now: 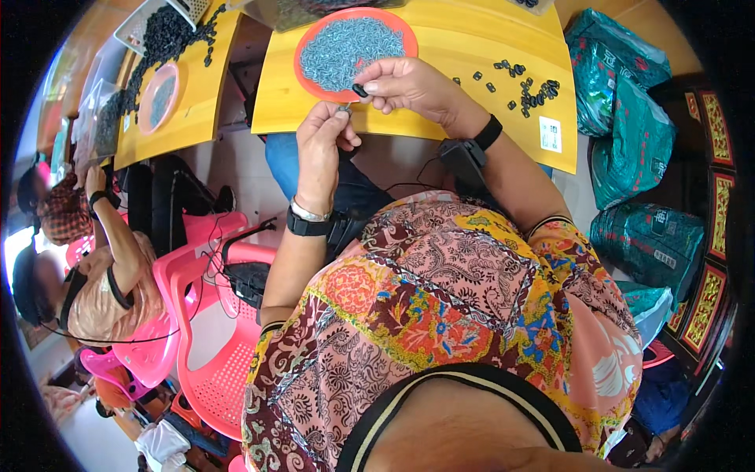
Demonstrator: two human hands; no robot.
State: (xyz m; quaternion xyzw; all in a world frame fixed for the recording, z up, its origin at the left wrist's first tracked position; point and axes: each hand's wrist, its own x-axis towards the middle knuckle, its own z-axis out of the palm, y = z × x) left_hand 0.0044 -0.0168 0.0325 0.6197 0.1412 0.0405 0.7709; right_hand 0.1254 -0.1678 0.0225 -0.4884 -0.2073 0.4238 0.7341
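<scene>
Pinched a black part (359, 90) in the nearly closed right hand (399, 85). Held a tiny greyish piece (344, 109) in the curled left hand (321, 135), near the orange-red basin (410, 41).

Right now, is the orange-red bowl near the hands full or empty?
Not empty: the orange-red bowl holds small silvery pieces across nearly all its inside; how deep they lie, I cannot tell.

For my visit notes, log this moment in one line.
Left hand: pinching small piece; right hand: pinching black part; nearby: orange bowl, metal pieces
</scene>
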